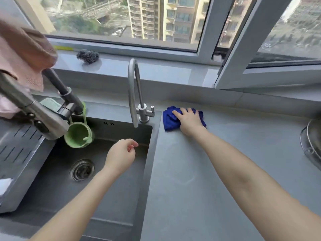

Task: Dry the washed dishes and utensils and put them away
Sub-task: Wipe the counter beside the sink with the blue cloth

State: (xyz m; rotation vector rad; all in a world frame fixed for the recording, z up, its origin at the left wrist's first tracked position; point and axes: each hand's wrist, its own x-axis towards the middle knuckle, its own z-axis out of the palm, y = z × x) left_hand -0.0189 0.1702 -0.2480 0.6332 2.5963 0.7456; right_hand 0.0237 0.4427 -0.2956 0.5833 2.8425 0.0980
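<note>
The blue cloth (169,120) is a deep royal blue, soft and crumpled into a bunched pad with folds showing along its left side. It lies on the grey desk (191,171) directly under your right grip (189,121), at the back of the desk, just beside the sink's corner. Your right grip is spread apart on it: palm down, fingers laid over the top and pressing, not curled round it. The pad is wider than it is deep, its long axis running left to right under your palm, parallel to the window sill. It is too rumpled to have a clear pointing end.

Your left grip (121,154) hangs over the sink (111,197), well to the left of the right one and nearer to you — fingers loosely curled, holding nothing.

Count: one blue cloth, two taps, one green cup, one scourer, one drain.

The slim arched tap (132,94) stands just left of the cloth, its spout over the basin. Far left of your left grip is the larger pull-out tap (34,108), with the green cup (78,134) hanging from it. A pink cloth (22,54) is draped above. The drain (82,169) sits left of your left grip. The dark wire scourer (88,56) rests on the sill beyond. A metal rack (312,141) shows at the far right edge — only partly in view.
</note>
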